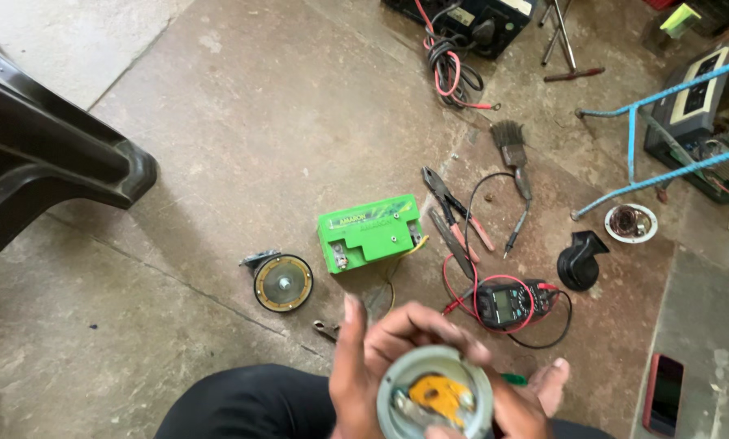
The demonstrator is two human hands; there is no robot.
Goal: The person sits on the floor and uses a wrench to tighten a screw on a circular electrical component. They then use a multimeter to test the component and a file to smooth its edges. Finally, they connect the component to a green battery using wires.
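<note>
Both hands low in frame, close to the body, above the dark-trousered knee, wrapped round a round grey horn housing (435, 394) with its open face up, showing a yellow-orange part and metal contacts inside. Left hand (364, 358) cups the housing's left side, thumb upright, fingers curled over the top rim; grip closed on the housing. Right hand (520, 402) supports its right and lower edge, mostly hidden behind it, grip also on the housing, one finger sticking out to the right. Landmark: green battery (370, 232) on the concrete floor (243, 122), just above the hands. Left of the battery, a disc horn (282, 283) with brass-coloured ring. Right of the battery, pliers (455, 209) with red handles, then a black multimeter (512, 302) with red and black leads, lower right. Further right of the battery, a black snail horn (580, 260) and a small round white cap (630, 223). Above right of the battery, a paintbrush (512, 154). Far lower right, a red-edged phone (664, 393). Small spanner (325, 329) below the battery, beside the left hand.
</note>
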